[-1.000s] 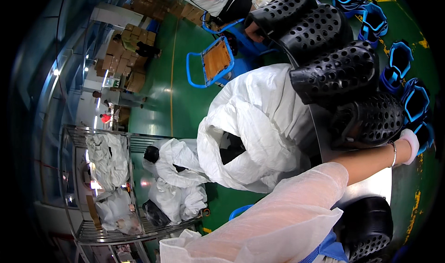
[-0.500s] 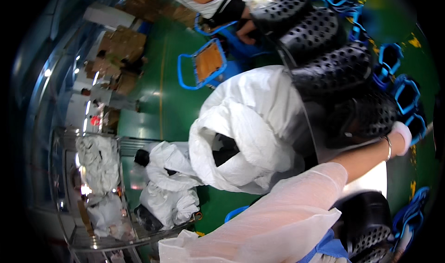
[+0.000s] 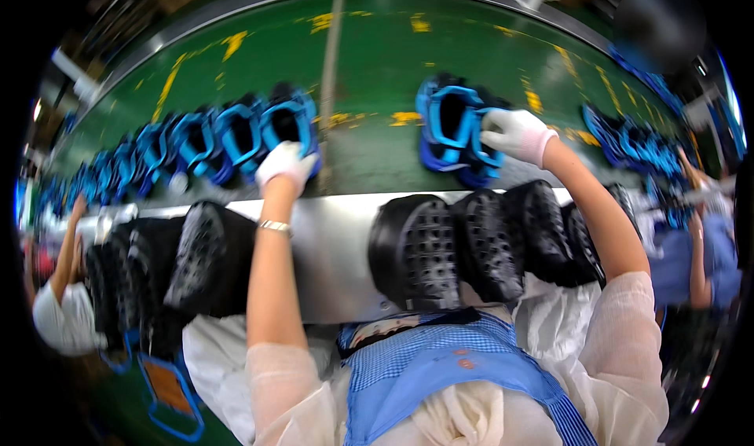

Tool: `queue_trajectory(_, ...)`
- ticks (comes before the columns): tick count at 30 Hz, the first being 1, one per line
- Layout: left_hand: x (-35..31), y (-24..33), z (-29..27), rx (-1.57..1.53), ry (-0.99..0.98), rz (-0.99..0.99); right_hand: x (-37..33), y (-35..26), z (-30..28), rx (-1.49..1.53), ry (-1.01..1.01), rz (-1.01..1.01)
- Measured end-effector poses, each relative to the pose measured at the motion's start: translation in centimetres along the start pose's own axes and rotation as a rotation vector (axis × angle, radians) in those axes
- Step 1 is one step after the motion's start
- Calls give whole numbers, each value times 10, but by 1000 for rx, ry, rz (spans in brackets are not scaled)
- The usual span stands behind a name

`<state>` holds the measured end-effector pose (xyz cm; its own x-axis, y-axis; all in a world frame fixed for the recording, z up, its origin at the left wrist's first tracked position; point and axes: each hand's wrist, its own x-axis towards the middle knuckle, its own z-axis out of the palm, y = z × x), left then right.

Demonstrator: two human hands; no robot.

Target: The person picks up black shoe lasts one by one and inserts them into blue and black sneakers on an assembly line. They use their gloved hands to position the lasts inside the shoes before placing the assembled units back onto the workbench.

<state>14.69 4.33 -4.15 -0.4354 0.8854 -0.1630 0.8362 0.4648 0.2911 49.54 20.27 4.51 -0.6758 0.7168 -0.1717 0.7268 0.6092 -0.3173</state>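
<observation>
In a white glove, my left hand (image 3: 284, 165) closes on the near edge of a blue and black shoe (image 3: 294, 116), the last of a row on the green belt. My right hand (image 3: 518, 134), also gloved, has its fingers curled on another blue and black shoe (image 3: 488, 154). Beside that shoe, touching it on its left, stands a similar one (image 3: 446, 124). The shoes' openings face up, with light blue rims. The undersides of my fingers are hidden.
Black studded moulded pieces, sole-like (image 3: 428, 249), line the metal ledge (image 3: 334, 245) in front of me; more (image 3: 208, 257) stand left. Shoe rows (image 3: 192, 139) continue along the green belt (image 3: 377, 53). Other people's arms (image 3: 699, 257) show at both sides. A blue-framed chair (image 3: 169, 391) is lower left.
My view has swung from the floor and white sacks at the left round to the belt. Both hands now show, each at a shoe; earlier only one outstretched arm did.
</observation>
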Motion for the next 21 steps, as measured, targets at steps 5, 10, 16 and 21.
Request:
queue_trajectory(5,-21,46,2,409,449,32,-111,5,-62,-3,296,38)
queue_trajectory(10,-24,106,4,-14,397,472,-216,29,-79,-138,439,277)
queue_trajectory(16,4,160,32,-203,-28,922,-294,36,-56,-105,504,432)
queue_trajectory(21,23,163,57,-240,-178,910,-319,44,-56,-134,597,560)
